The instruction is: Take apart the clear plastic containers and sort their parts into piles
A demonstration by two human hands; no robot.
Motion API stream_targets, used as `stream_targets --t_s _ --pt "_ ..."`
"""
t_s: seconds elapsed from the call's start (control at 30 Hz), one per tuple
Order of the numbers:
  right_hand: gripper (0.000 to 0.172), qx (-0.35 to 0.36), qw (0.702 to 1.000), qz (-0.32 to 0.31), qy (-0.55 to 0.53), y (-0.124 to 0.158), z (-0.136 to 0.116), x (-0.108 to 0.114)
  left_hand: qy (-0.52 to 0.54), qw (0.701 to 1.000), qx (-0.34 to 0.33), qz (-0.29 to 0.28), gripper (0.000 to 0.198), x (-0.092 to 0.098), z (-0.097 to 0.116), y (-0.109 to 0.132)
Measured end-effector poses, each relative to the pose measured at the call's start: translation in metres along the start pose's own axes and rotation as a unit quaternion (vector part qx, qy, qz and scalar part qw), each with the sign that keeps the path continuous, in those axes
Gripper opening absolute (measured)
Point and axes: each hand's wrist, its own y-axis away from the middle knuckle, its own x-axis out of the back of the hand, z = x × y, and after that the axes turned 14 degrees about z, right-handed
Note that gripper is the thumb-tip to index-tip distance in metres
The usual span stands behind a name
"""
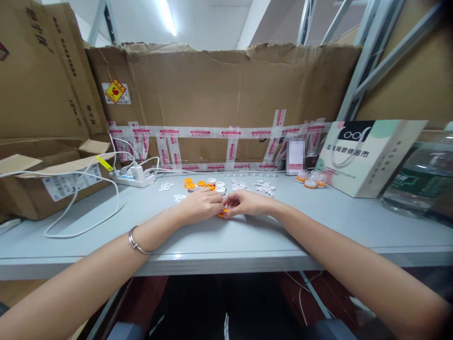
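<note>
My left hand [202,206] and my right hand [247,203] meet over the front middle of the table. Between their fingertips is a small round orange piece [222,213], resting at the tabletop and partly covered by the fingers. Both hands are closed on it, the right with thumb and fingers pinched. Just behind them lie several orange caps [190,186] and white round caps [220,185]. Small white parts lie in piles, one [166,186] behind my left hand and others [265,188] behind my right hand. A row of clear round pieces [251,173] stands farther back.
A power strip [132,177] with white cables and an open cardboard box [53,182] are at the left. At the right stand a phone [296,157], several orange-and-clear pieces [310,180], a paper bag [361,160] and a large bottle [417,174]. Taped cardboard [219,89] walls the back.
</note>
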Motion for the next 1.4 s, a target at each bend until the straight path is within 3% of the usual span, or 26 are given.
stream_targets --t_s 0.23,0.6,0.97,1.27,1.4 --pt "0.034 -0.005 1.0 0.001 -0.01 0.001 -0.006 -0.001 -0.067 0.992 -0.105 -0.003 0.02 0.005 0.0 -0.003" --pt "0.034 -0.032 0.999 0.02 -0.022 0.001 -0.004 -0.003 -0.033 0.998 -0.057 -0.007 0.026 -0.003 -0.003 0.0" --pt "0.032 -0.045 0.998 0.033 -0.011 0.003 -0.01 -0.003 -0.057 0.996 -0.074 -0.018 0.022 0.0 0.001 -0.002" --pt "0.037 -0.024 0.999 0.025 -0.025 -0.001 0.001 -0.004 0.02 0.999 0.041 0.016 0.025 -0.009 0.001 0.0" --pt "0.041 -0.024 0.999 0.02 -0.02 0.001 -0.002 -0.003 0.079 0.991 0.103 0.033 0.022 -0.002 -0.006 -0.002"
